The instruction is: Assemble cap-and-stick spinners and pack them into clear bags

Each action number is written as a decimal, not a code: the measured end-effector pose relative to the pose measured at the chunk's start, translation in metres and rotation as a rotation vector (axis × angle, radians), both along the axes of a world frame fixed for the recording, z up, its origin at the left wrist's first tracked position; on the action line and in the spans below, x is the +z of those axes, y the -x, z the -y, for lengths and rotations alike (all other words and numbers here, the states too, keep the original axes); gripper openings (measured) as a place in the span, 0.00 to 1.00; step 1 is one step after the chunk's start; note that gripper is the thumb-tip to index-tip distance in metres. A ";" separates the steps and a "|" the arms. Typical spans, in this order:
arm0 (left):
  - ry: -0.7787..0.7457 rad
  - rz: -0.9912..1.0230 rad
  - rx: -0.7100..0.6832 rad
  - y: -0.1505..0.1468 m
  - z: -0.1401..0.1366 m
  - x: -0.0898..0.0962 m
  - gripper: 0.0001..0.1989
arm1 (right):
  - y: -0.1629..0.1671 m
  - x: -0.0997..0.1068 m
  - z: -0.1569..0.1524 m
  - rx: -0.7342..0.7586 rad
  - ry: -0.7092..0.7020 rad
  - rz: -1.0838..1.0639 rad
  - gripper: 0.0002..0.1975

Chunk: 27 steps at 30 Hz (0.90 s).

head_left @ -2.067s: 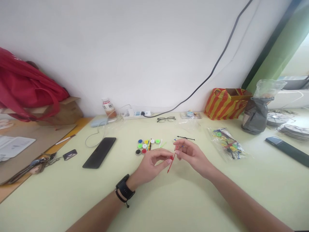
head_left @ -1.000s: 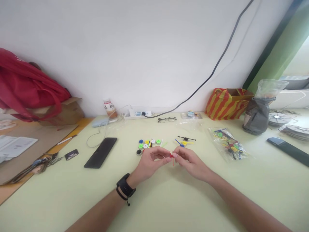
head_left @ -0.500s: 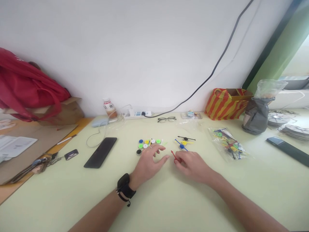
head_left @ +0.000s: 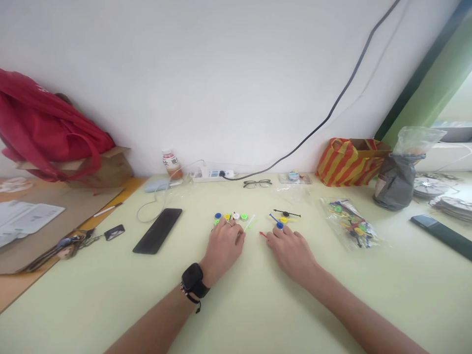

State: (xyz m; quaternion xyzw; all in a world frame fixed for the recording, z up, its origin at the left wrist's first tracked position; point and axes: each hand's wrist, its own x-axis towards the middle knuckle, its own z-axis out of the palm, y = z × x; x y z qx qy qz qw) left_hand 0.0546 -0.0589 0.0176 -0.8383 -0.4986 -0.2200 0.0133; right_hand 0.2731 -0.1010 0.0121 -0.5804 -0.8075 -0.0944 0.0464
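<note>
While the left hand point(head_left: 223, 247) angles toward one o'clock, the right hand point(head_left: 293, 251), toward eleven, part-covers a red arrow point(head_left: 263, 235); fingers curl, both holds unclear.

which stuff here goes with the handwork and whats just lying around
Seemingly part of the job:
- red arrow
- black arrow
- green disc
- white stick
- bag of parts

Apparently just lying about:
- glasses
- bottle
- pen
- striped bag

Black phone point(head_left: 158, 231), labelled bottle point(head_left: 172, 164), eyeglasses point(head_left: 257, 182), striped bag point(head_left: 337, 163)
</note>
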 end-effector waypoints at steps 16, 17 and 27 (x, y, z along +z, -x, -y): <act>-0.050 0.171 -0.074 0.001 0.001 0.016 0.08 | -0.024 0.002 -0.018 0.064 -0.242 -0.484 0.14; -0.047 0.201 -0.127 0.000 0.002 0.017 0.07 | -0.023 0.005 -0.016 0.116 -0.244 -0.560 0.17; -0.010 0.196 -0.245 -0.002 0.008 0.019 0.10 | -0.025 0.007 -0.011 0.199 -0.070 -0.762 0.15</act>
